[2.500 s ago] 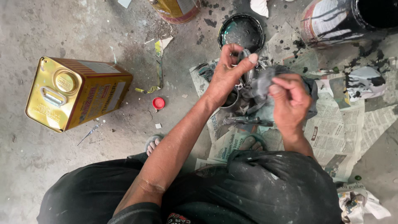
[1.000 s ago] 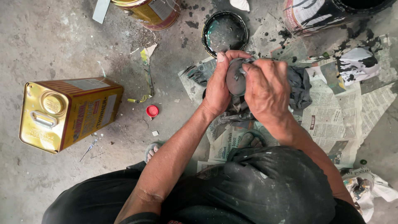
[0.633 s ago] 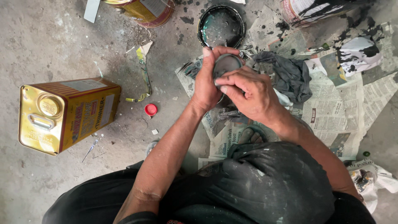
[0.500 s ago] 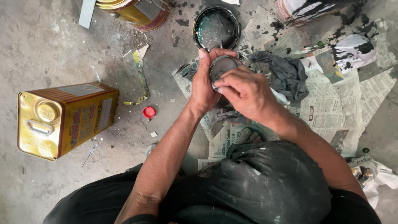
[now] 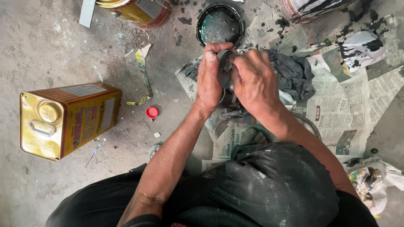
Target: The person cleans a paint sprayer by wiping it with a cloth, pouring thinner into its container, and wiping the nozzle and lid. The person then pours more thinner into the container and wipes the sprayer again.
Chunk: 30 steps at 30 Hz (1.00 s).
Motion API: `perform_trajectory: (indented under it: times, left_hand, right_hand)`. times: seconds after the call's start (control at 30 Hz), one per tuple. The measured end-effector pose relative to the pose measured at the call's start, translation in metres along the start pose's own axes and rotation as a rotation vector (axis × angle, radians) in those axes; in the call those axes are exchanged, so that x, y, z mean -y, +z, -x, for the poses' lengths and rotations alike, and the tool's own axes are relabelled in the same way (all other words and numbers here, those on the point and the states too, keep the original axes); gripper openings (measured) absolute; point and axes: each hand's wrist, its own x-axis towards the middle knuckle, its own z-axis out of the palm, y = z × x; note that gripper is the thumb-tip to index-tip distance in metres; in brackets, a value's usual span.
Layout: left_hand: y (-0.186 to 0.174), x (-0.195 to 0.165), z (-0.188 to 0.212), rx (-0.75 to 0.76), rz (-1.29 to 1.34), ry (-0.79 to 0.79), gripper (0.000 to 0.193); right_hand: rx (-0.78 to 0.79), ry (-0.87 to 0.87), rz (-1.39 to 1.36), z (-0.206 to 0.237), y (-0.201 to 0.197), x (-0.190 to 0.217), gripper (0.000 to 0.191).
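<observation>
The person wears black trousers (image 5: 269,189), dusty and flecked all over with pale specks and grey smears of dried paint, most thickly over the raised knee. Both forearms are bare, with no sleeves, watch or bands showing. The left hand (image 5: 209,80) and right hand (image 5: 254,82) are ungloved and smudged with dark grime. One foot sits in a sandal (image 5: 254,135) with a greenish strap.

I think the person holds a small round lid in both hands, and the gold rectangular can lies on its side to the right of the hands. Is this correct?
Not quite. The head view shows the gold rectangular can lying on its side to the left of the hands, not the right. The rest holds: the left hand and the right hand both hold the small round lid.
</observation>
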Motion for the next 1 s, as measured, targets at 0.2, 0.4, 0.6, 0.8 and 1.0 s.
perform_trajectory:
  times: [0.2, 0.4, 0.6, 0.8, 1.0]
  left_hand:
    - [0.0, 0.002, 0.001, -0.014, 0.129, -0.043, 0.059]
    - [0.0, 0.02, -0.007, 0.088, 0.604, -0.415, 0.063]
    - [-0.021, 0.013, -0.009, 0.156, 0.52, -0.433, 0.068]
    - [-0.029, -0.007, -0.02, 0.142, 0.368, -0.266, 0.064]
    - [-0.031, -0.02, -0.021, 0.15, 0.316, -0.239, 0.063]
  right_hand:
    - [-0.007, 0.052, -0.088, 0.005, 0.005, -0.002, 0.02]
    - [-0.09, -0.149, -0.11, 0.002, 0.025, -0.012, 0.015]
    - [0.404, -0.104, -0.382, -0.003, 0.015, -0.018, 0.002]
    - [0.344, -0.361, 0.17, -0.01, -0.013, -0.009, 0.02]
    - [0.049, -0.329, 0.093, -0.009, -0.011, 0.001, 0.024]
